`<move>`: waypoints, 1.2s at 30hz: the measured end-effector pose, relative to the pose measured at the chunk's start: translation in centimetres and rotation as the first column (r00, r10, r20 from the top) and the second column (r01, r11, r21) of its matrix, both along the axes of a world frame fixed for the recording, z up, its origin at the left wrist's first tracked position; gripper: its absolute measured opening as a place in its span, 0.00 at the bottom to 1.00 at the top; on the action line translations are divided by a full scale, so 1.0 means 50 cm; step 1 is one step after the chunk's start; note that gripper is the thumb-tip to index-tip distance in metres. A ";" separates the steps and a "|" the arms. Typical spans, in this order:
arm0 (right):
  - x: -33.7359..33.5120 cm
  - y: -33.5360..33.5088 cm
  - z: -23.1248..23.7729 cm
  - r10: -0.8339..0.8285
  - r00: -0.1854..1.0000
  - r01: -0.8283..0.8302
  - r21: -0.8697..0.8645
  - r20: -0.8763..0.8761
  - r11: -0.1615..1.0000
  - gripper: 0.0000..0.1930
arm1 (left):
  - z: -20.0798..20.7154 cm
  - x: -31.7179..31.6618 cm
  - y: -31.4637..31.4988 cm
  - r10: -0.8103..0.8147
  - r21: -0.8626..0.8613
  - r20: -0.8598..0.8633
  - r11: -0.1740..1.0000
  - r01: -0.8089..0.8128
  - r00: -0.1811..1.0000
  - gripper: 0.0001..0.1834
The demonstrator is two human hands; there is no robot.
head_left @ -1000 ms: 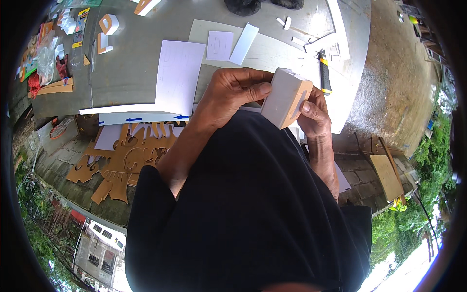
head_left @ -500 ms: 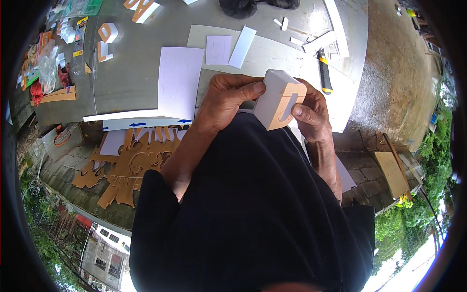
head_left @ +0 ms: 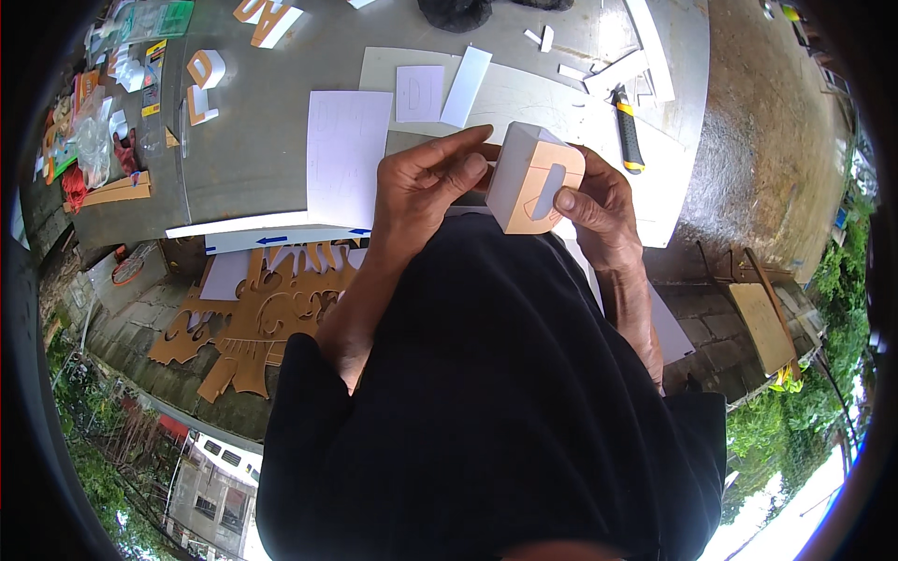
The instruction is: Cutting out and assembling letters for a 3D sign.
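My right hand point(head_left: 603, 201) grips a three-dimensional letter point(head_left: 535, 182) with grey-white sides and a tan face, pierced by a rounded slot. Its thumb presses on the face near the slot, while the other fingers are behind the letter. Beside the letter's left wall is my left hand point(head_left: 426, 182), its index finger stretched out and its thumb apart from it. Some left fingertips are hidden close to the letter, so any light contact there cannot be seen. Below both hands is the front of my dark shirt.
A yellow-and-black utility knife point(head_left: 627, 136) lies right of my hands, near white offcuts point(head_left: 617, 73). Sketched paper sheets point(head_left: 348, 154) and a white strip point(head_left: 466, 86) lie left and ahead. More letters point(head_left: 206, 68) stand at the far left. Cut-out tan board point(head_left: 253, 323) lies below the table edge.
My left thumb has come off the letter's side and the left hand has drawn slightly left, its index finger straightening. The letter, in my right hand, has shifted slightly and turned more upright.
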State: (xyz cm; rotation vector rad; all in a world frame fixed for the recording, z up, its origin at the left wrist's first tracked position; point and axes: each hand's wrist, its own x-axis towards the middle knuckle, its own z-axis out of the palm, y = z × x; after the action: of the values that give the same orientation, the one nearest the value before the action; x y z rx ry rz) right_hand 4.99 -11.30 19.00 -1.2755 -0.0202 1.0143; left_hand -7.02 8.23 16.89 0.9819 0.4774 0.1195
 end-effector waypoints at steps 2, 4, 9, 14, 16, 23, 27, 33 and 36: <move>0.001 -0.001 -0.005 -0.008 1.000 0.008 -0.025 -0.001 1.000 0.33 | 0.014 -0.010 -0.010 0.025 0.058 -0.038 0.998 -0.023 0.999 0.23; 0.001 -0.003 -0.013 -0.021 1.000 0.022 -0.039 0.017 0.999 0.32 | 0.016 -0.021 -0.018 -0.064 0.333 0.081 0.942 0.034 0.995 0.34; -0.002 0.013 0.001 -0.020 0.999 0.024 -0.075 0.045 0.997 0.34 | 0.031 -0.004 -0.046 -0.063 0.610 0.094 0.792 -0.007 0.994 0.42; -0.006 0.016 -0.002 -0.020 0.997 0.025 -0.066 0.068 0.998 0.34 | 0.014 0.004 -0.057 -0.031 0.681 0.065 0.732 -0.022 0.997 0.40; -0.007 0.014 -0.006 -0.023 0.997 0.027 -0.057 0.070 0.998 0.33 | 0.018 0.006 -0.054 -0.037 0.680 0.061 0.733 -0.014 0.997 0.39; -0.015 0.020 -0.002 -0.019 0.995 0.027 -0.083 0.097 0.996 0.32 | 0.014 0.000 -0.054 -0.084 0.660 -0.022 0.747 0.077 0.996 0.38; -0.017 0.020 0.001 -0.001 0.993 0.013 -0.105 0.114 0.994 0.31 | 0.004 -0.001 -0.057 -0.092 0.632 0.005 0.772 0.069 0.996 0.37; -0.021 0.025 0.007 -0.002 0.989 0.023 -0.142 0.145 0.990 0.30 | -0.002 -0.006 -0.035 -0.168 0.633 0.007 0.764 0.125 0.986 0.37; -0.015 0.032 0.027 0.027 0.987 0.004 -0.196 0.156 0.981 0.29 | 0.020 -0.002 -0.015 -0.144 0.054 -0.039 0.988 0.146 0.989 0.37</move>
State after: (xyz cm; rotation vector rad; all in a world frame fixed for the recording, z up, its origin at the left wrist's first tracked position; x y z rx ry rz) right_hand 4.24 -9.68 20.33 -1.5358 -0.0507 0.9405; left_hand -7.10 7.49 17.88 1.0725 0.4355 -0.0151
